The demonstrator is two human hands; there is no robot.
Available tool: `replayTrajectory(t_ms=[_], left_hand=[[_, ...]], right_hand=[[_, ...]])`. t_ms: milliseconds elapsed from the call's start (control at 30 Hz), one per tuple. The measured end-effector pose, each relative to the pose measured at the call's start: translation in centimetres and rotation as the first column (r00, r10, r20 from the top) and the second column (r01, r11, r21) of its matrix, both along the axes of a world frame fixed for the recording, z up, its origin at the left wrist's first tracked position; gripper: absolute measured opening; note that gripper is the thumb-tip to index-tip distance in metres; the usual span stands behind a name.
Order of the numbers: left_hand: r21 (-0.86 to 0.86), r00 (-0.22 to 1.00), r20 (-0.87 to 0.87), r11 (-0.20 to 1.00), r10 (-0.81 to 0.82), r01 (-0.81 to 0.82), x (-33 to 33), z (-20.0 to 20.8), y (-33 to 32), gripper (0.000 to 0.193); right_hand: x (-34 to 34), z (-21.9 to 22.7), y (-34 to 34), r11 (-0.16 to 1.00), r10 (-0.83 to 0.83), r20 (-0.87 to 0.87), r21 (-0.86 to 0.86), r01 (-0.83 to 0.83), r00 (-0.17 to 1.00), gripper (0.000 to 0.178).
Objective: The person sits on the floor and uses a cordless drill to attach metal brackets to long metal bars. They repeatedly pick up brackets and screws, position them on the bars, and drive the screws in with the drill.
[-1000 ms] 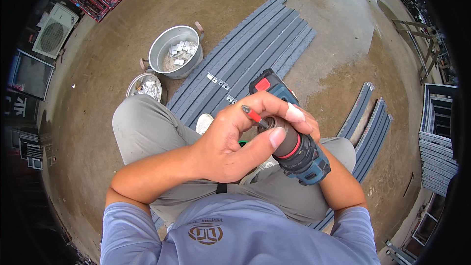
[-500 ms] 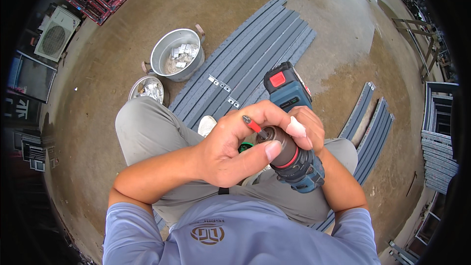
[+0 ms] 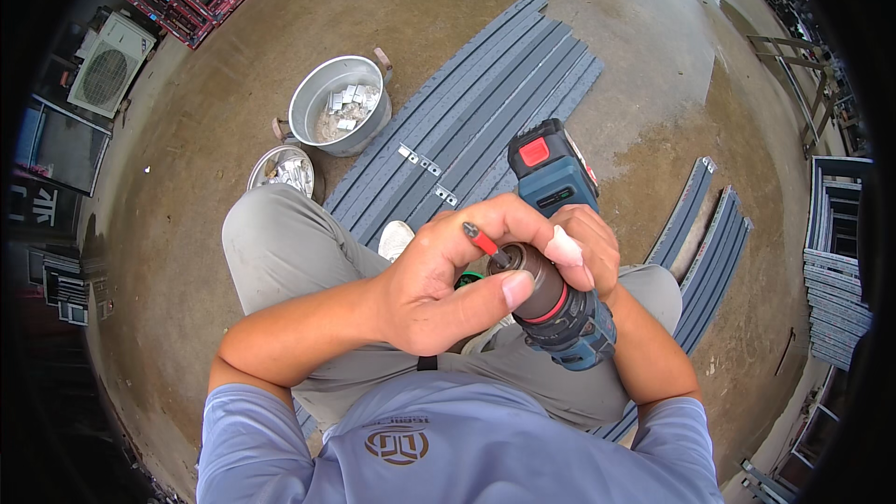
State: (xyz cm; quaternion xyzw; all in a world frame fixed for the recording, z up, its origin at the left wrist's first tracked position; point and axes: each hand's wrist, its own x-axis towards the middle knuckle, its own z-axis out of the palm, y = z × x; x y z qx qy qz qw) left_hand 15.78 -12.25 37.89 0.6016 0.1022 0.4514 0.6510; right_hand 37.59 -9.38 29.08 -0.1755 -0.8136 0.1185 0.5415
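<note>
Holding one cordless drill (image 3: 571,334), your left grip (image 3: 431,291) circles its chuck (image 3: 538,293), your right grip (image 3: 595,247) clasps its right side; one red-collared driver bit (image 3: 481,240) juts over the left grip, two metal containers (image 3: 359,141) beyond.

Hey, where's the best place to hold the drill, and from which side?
Likely the handle, hidden under the right hand: come from the right. It spans between the drill's battery and body, so fingers can wrap it. The chuck looks worse: the bit sticks out there, near the left hand.

Drill (image 3: 563,322), its handle mostly hidden
</note>
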Motion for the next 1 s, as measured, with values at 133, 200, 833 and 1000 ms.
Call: replayTrajectory(t_ms=[133, 200, 833, 1000], left_hand=[[0.002, 1.0, -0.002, 1.0, -0.003, 0.003, 0.0, 0.0, 0.1, 0.031], [0.003, 1.0, 0.007, 1.0, -0.005, 0.005, 0.0, -0.1, 0.1, 0.031], [-0.189, 0.998, 0.051, 0.982, 0.024, -0.014, 0.7, -0.4, -2.1, 0.029], [-0.196, 0.98, 0.164, 0.977, 0.115, -0.082, 1.4, -1.1, -2.1, 0.023]], right_hand=[[0.0, 0.0, -0.1, 1.0, -0.017, 0.006, 0.0, 0.017, 1.0, 0.039], [-0.1, 0.0, -0.1, 1.0, -0.023, -0.002, 0.005, 0.023, 1.0, 0.039], [0.4, 2.6, -0.4, 0.898, -0.331, 0.115, 0.345, 0.275, 0.937, 0.037], [0.2, 2.3, -0.5, 0.918, -0.302, 0.106, 0.302, 0.258, 0.948, 0.037]])
